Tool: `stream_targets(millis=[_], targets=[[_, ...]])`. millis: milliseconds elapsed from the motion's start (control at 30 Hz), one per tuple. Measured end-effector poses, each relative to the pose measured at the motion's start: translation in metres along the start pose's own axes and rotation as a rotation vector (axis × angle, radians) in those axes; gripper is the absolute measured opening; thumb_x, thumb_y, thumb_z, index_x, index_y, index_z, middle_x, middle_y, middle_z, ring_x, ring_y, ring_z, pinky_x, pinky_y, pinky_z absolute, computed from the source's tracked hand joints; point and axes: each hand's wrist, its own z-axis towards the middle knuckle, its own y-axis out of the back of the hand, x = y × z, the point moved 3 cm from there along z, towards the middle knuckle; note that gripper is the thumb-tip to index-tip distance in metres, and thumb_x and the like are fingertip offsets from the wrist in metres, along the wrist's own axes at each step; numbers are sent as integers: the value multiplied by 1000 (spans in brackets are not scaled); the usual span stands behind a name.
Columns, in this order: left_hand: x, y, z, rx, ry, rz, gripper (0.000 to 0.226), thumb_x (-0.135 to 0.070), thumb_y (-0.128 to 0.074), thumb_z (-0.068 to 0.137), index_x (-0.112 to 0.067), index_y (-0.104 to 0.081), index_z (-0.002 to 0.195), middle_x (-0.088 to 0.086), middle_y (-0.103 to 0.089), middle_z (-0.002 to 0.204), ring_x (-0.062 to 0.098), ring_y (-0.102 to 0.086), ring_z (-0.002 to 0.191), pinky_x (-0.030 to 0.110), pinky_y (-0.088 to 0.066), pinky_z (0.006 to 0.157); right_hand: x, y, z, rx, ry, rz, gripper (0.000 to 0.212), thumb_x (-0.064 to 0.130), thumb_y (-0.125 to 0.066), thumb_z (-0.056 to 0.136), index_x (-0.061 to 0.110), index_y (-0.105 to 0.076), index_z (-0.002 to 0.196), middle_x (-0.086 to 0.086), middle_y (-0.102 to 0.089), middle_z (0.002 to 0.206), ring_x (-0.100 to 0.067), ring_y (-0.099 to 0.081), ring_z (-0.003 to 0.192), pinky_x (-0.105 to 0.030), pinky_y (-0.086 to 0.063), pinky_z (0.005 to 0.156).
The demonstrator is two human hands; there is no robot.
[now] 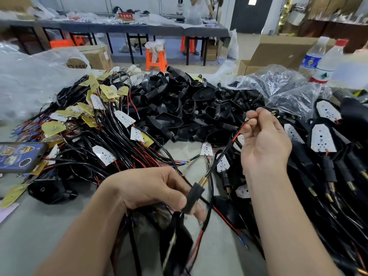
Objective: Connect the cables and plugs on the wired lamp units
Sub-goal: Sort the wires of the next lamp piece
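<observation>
My left hand (153,189) grips a black rubber stem (194,198) with a brass threaded tip, low in the middle of the view. A black cable (219,156) runs out of that tip up to my right hand (264,144). There the fingertips pinch the cable's thin red wire (252,117), which ends in a small metal plug. Below the stem a black lamp housing hangs blurred. A tangle of wired LED boards (103,154) lies on the left. Assembled lamp units (323,140) lie on the right.
A heap of empty black housings (179,108) fills the table's middle, with clear plastic bags (278,84) behind it. A phone (20,156) lies at the left edge. Two water bottles (326,60) and cardboard boxes stand at the far right. A person stands at a distant table.
</observation>
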Motion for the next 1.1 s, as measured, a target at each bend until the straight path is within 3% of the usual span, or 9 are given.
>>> stream_targets(millis=[167,267,367,500,567,633,733,833,1100], targets=[[0,10,-9,-77,-6,-286,30,-32,-77,90,-6,-68,100,20,-74,96,38,-66,99,45,-52,91,6,-3,1,40,-59,74,11,11,-57,104,6,-65,97,-10,-70,86,-14,-62,67,-22,-54,64],[-1,13,-5,-230,-64,-471,18,-20,-67,96,-3,-64,100,16,-65,76,35,-68,83,42,-59,76,-16,-6,-16,203,-300,-229,21,27,-60,101,7,-67,100,-10,-73,99,-17,-63,71,-24,-52,64],[-1,14,1,-412,-91,-423,20,-17,-54,99,-5,-69,91,16,-62,73,34,-68,77,38,-57,72,-41,-7,-40,502,-483,-583,30,26,-56,103,2,-68,116,-13,-75,106,-18,-65,69,-25,-49,61],[-1,15,4,-563,-103,-284,33,-19,-55,99,-7,-75,76,21,-67,77,26,-68,69,29,-56,67,-50,-9,-54,745,-417,-630,21,3,-53,100,1,-70,112,-23,-70,104,-21,-64,66,-23,-51,61],[-2,17,6,-642,-106,-227,29,-27,-62,96,-8,-78,81,18,-71,82,22,-67,72,28,-56,70,-50,-7,-53,720,-367,-563,22,-4,-52,98,4,-70,107,-17,-73,100,-21,-66,69,-25,-53,64],[-1,17,8,-620,-128,-313,27,-26,-64,94,-6,-76,107,14,-73,93,20,-69,82,33,-59,75,-48,-5,-48,641,-339,-496,25,-7,-51,98,8,-70,104,-12,-75,97,-21,-64,74,-29,-54,68],[-2,16,5,-529,-105,-179,52,-8,-67,87,-15,-64,138,11,-71,115,18,-68,103,34,-60,83,-47,-3,-43,554,-308,-411,24,-8,-51,98,6,-69,106,-10,-74,95,-17,-58,70,-25,-52,65],[-3,21,0,-646,-82,-17,60,12,-79,79,-13,-66,132,7,-74,114,19,-71,101,24,-56,74,-45,-1,-41,530,-279,-381,22,-8,-54,97,5,-69,105,-10,-74,94,-16,-60,72,-23,-54,68],[0,24,1,-713,-21,170,47,16,-73,81,-18,-77,113,1,-77,107,15,-75,97,25,-58,74,-45,3,-41,562,-218,-516,12,-1,-68,93,9,-71,97,-10,-70,80,-18,-63,70,-24,-54,68]])
